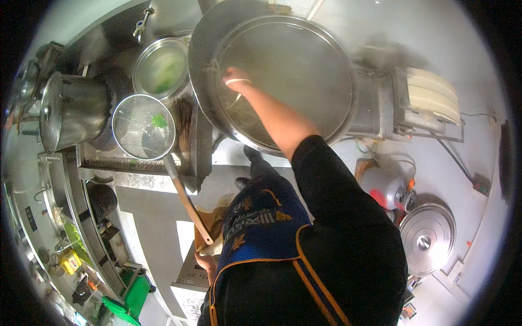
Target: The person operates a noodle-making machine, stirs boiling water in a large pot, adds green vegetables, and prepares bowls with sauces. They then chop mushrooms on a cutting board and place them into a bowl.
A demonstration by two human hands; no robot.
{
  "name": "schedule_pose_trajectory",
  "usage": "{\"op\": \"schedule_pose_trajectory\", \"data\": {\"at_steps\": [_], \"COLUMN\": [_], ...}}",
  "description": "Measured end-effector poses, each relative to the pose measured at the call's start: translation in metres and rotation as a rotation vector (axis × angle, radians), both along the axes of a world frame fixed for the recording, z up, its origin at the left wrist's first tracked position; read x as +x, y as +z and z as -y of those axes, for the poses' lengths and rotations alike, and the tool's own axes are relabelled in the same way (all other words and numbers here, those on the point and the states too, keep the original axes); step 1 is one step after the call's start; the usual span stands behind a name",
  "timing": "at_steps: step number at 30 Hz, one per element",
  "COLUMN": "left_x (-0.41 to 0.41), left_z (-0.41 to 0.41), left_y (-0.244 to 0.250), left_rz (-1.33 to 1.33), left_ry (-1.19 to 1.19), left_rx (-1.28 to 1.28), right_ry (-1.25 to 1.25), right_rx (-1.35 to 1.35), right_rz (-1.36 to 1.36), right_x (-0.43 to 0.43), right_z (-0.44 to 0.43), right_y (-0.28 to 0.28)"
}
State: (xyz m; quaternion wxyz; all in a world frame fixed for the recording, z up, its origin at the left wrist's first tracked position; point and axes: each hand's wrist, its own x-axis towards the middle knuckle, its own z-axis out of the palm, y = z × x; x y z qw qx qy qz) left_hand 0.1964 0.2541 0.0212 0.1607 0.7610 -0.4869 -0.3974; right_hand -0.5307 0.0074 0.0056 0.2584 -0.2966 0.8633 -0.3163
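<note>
My right hand (235, 77), blurred and with a pale band at the wrist, reaches over the left part of a very large steaming pot (351, 81). Its fingers look curled, and a thin pale strand (238, 98) shows just below it; whether the hand holds anything is unclear. Low beside my apron, my left hand (208, 264) grips the pale edge of a brown bag (212, 220); the bag's contents are hidden. A wire-mesh skimmer (142, 127) with a wooden handle (189, 208) lies left of the pot, a green leaf (159, 120) in its mesh. The handle's end overlaps the bag in view.
Behind the skimmer, a smaller pot (140, 61) holds cloudy liquid and greens, below a wall tap (142, 24). A tall lidded stockpot (81, 114) stands left, a bundle brush (184, 126) nearer. At right are a gas cylinder (381, 185) and a large lidded pot (426, 228).
</note>
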Motion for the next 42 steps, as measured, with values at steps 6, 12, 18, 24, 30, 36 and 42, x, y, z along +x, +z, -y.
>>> {"op": "schedule_pose_trajectory", "data": {"at_steps": [6, 12, 18, 24, 30, 36, 42], "left_x": [0.029, 0.018, 0.028, 0.035, 0.01, -0.002, 0.006], "left_z": [-0.009, -0.028, -0.031, -0.003, -0.002, 0.0, -0.011], "left_y": [0.009, -0.012, -0.044, -0.055, -0.017, -0.013, 0.0], "left_rz": [0.048, 0.01, 0.266, 0.411, -0.299, -0.553, -0.228], "left_ry": [0.046, 0.144, -0.106, -0.203, 0.1, 0.449, 0.181], "left_rx": [-0.008, 0.04, 0.151, 0.109, 0.117, 0.11, 0.037], "right_ry": [-0.201, -0.102, -0.333, 0.674, 0.78, 0.155, 0.124], "right_rx": [-0.237, -0.267, 0.113, 1.212, 0.759, -0.021, 0.084], "right_rz": [0.254, 0.916, 0.913, 0.252, 0.017, 0.034, 0.113], "right_x": [0.0, 0.003, -0.054, -0.055, 0.008, 0.061, 0.079], "right_z": [0.052, -0.017, -0.163, -0.183, -0.124, -0.064, -0.025], "right_y": [-0.008, -0.004, -0.009, -0.026, 0.022, 0.046, 0.002]}}
